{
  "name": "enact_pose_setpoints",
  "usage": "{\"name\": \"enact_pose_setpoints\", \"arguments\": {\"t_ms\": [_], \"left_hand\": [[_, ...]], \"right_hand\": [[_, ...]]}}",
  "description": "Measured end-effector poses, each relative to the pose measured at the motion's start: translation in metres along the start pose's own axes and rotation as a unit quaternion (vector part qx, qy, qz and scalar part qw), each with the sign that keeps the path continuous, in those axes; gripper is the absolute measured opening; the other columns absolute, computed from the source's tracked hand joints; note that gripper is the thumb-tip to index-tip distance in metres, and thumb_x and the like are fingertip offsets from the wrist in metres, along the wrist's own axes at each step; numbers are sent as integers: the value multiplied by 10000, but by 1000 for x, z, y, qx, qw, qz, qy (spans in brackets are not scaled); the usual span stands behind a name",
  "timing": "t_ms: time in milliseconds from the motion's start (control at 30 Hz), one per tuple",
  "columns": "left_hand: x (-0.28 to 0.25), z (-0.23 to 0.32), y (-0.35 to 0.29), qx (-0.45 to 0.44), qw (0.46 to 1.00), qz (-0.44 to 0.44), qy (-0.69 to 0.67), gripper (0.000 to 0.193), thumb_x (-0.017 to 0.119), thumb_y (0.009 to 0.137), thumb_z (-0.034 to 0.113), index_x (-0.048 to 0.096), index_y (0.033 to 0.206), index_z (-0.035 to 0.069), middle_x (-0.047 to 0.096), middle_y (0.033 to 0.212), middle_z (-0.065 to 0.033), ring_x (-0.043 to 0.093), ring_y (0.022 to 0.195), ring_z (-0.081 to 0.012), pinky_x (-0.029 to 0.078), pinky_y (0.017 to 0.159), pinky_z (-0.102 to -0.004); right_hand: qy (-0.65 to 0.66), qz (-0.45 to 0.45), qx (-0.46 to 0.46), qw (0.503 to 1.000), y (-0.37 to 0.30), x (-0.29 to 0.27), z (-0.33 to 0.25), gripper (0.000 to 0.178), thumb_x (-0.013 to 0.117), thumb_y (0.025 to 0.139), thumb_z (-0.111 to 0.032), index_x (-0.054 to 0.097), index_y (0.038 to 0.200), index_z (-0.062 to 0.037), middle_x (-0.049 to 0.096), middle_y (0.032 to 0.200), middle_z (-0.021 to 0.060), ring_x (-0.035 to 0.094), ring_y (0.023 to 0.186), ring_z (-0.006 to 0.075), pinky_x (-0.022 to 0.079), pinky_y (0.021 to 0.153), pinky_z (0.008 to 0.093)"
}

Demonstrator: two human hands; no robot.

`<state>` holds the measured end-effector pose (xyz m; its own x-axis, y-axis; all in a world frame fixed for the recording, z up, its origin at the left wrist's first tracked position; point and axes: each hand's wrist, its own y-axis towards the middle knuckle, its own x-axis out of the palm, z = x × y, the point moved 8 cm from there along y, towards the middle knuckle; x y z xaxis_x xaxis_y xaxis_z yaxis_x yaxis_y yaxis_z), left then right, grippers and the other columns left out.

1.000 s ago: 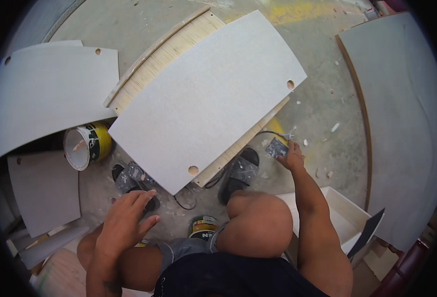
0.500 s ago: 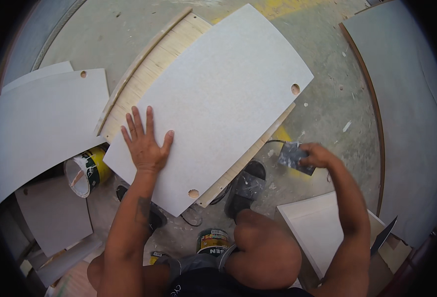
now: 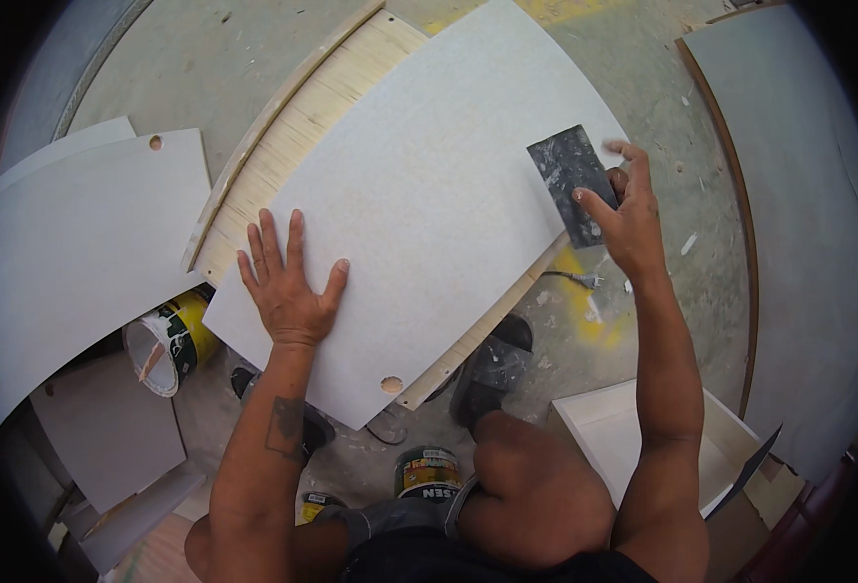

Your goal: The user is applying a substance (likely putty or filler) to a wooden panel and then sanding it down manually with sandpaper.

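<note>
A dark, paint-flecked rectangular block (image 3: pixel 567 173) is gripped in the right hand (image 3: pixel 633 216), thumb on its face, at the right edge of a pale panel (image 3: pixel 429 194); contact cannot be told. The left hand (image 3: pixel 296 301) lies flat on the panel, fingers spread, near its left edge. A wooden board (image 3: pixel 327 109) beneath juts past both long edges. Rightward, concrete floor (image 3: pixel 696 325) leaves room before a large grey panel (image 3: pixel 807 243). A bucket (image 3: pixel 188 332) sits near the lower-left edge.

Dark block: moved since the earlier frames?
Yes: up the picture, judged against the grey plug. In the right hand, the dark block has gone from beside the plug to overlapping the white panel in view.
</note>
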<state>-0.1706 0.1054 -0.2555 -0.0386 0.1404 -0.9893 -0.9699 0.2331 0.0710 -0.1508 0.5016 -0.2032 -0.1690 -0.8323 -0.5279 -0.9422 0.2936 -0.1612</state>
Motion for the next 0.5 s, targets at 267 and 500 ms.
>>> {"name": "enact_pose_setpoints", "arguments": {"t_ms": [267,500], "left_hand": [[-4,2,0,12,1000,11,-15,800,624,856,514,364,1532,172,242,1607,-183,206,1487,-381,106,1196,-554],[0,2,0,0,1000,0,-6,826,630,836,539,366,1533,184,227,1618,-174,171,1504,-362,88,1203,-546]], "right_hand": [[-314,-2,-247,917,-14,81,-18,477,607,835,-20,630,1288,-168,581,1299,126,595,1117,309,528,875,403],[-266,-69,-300,913,-66,180,-19,565,466,904,-47,408,1466,-67,464,1485,171,433,1388,322,269,1189,510]]}}
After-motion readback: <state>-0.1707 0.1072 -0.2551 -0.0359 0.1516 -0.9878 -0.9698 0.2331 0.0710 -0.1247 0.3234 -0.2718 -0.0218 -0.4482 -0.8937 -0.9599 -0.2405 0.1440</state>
